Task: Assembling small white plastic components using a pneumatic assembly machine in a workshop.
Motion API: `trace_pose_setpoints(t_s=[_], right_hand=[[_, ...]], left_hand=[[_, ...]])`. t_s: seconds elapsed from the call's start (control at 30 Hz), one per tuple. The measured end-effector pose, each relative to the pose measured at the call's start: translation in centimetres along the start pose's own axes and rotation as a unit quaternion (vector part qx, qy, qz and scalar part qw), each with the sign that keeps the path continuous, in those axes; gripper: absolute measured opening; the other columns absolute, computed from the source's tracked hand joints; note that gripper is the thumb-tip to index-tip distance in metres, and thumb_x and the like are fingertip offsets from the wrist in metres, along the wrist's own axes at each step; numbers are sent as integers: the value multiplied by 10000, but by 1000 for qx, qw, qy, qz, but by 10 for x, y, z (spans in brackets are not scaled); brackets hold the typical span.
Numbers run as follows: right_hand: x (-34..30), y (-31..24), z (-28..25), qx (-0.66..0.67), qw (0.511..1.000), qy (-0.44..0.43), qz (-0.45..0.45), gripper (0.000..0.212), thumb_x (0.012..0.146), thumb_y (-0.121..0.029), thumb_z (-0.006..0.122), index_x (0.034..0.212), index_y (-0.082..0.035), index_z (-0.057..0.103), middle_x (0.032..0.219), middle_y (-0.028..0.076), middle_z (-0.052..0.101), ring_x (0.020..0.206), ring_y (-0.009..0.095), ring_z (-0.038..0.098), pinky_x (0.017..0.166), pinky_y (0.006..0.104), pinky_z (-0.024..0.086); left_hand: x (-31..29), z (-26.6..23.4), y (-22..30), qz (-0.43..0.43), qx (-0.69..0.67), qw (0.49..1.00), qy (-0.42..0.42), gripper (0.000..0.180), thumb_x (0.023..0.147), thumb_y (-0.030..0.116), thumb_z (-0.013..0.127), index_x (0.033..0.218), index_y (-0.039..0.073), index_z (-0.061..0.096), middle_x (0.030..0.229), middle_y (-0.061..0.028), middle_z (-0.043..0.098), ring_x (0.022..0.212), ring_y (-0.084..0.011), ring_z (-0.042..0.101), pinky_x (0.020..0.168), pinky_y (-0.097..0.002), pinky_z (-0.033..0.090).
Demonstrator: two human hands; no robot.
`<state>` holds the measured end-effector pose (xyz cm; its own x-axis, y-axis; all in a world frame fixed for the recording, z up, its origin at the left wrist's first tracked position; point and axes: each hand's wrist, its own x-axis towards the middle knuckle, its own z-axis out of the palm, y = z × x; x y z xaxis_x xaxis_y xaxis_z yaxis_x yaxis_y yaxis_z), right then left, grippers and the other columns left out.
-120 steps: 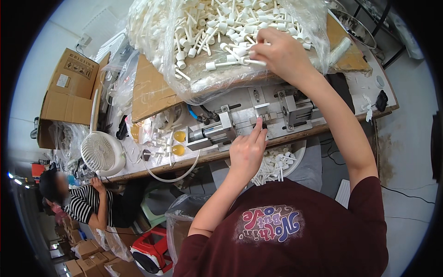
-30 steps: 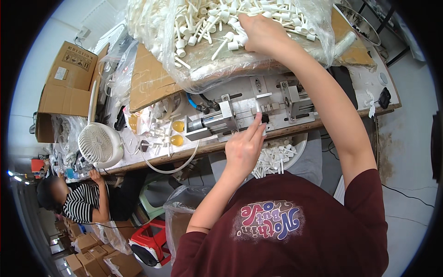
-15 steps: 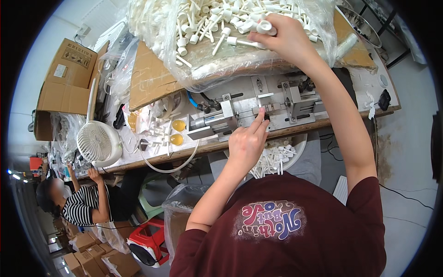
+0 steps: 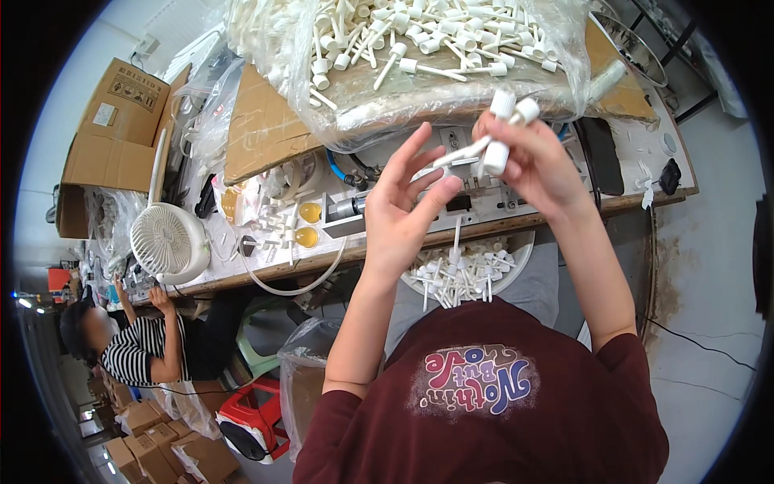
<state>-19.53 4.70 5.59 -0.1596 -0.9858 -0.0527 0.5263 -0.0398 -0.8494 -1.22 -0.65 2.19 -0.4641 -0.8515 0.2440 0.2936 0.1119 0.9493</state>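
Observation:
My right hand [image 4: 542, 171] is closed around several white plastic caps with thin stems [image 4: 497, 157], above the metal fixture. The ribbed cap ends stick out past its fingers, and one stem points left. My left hand [image 4: 405, 211] is open beside them, thumb and fingers spread. That stem's tip lies close to its fingertips; whether they touch I cannot tell. Behind both hands the metal clamping fixture [image 4: 345, 208] is partly covered. Below, a white bowl [image 4: 528, 256] on my lap holds many similar pieces, and one stemmed cap [image 4: 457, 235] shows upright at its far side.
A large heap of stemmed caps [image 4: 435, 32] lies in clear plastic on cardboard [image 4: 270, 129] at the back. To the left are a white fan [image 4: 169, 242], yellow round pieces [image 4: 307, 236] and a carton [image 4: 113, 153]. A phone [image 4: 601, 157] lies right. Another person [image 4: 149, 347] sits far left.
My right hand has come from the heap toward me with several stemmed caps. My left hand has lifted off the fixture and spread its fingers. A stemmed cap now shows upright above the bowl.

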Motion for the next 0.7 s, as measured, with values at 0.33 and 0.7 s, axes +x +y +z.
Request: trace_pose_setpoints(t_s=[0.33, 0.7], right_hand=[[-27, 47, 2, -536, 716, 88, -439, 241, 740, -3, 741, 975, -42, 704, 876, 77, 668, 700, 192, 675, 573, 291, 531], [-30, 48, -8, -565, 687, 114, -442, 289, 749, 69, 674, 1022, -21, 703, 961, 114, 648, 821, 260, 666, 703, 330, 546]], left_hand=[[-21, 12, 6, 53, 130, 989, -54, 532, 700, -27, 855, 1169, -26, 605, 1128, -95, 591, 983, -164, 643, 807, -281, 591], [-38, 7, 2, 43, 159, 986, -38, 354, 795, -107, 737, 1137, -65, 655, 1065, -110, 640, 902, -160, 685, 777, -259, 605]])
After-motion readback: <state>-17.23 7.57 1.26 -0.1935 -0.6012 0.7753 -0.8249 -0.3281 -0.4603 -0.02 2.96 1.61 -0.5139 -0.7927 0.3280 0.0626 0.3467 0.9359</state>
